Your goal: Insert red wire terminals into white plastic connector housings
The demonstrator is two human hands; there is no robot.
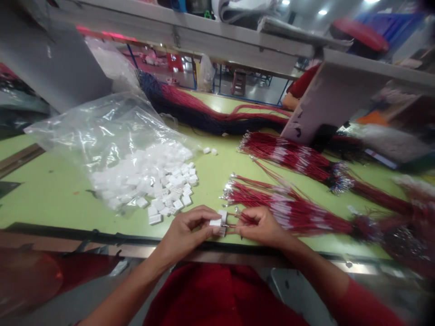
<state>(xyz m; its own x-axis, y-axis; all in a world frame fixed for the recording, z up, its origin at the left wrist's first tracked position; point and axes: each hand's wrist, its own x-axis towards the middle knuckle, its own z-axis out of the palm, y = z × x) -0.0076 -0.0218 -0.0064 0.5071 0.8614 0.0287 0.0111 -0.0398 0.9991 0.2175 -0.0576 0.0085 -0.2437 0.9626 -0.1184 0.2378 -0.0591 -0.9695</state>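
Beside the front right end of a loose heap of small white plastic blocks [173, 192], the left hand [195, 224] has its grip closed, thumb and fingertips pinching a rectangular white plastic block [216, 222]. Farther right of the heap, the right hand [261, 225] has its grip closed on thin red wires [231, 226], which reach toward the block; whether their ends sit inside it I cannot tell. A clear, crinkled plastic bag [108, 117] covers the back left part of the heap, on a pale green surface [212, 176]. Two small white pieces [214, 152] lie just behind the heap's right end. Right of the heap, behind the right hand, is a bundle of red wires with metal-tipped ends [306, 215]; farther back on that side lies a second, thicker red wire bundle [295, 158]. Behind the heap stretches a long hank of red and dark blue wires [204, 117].
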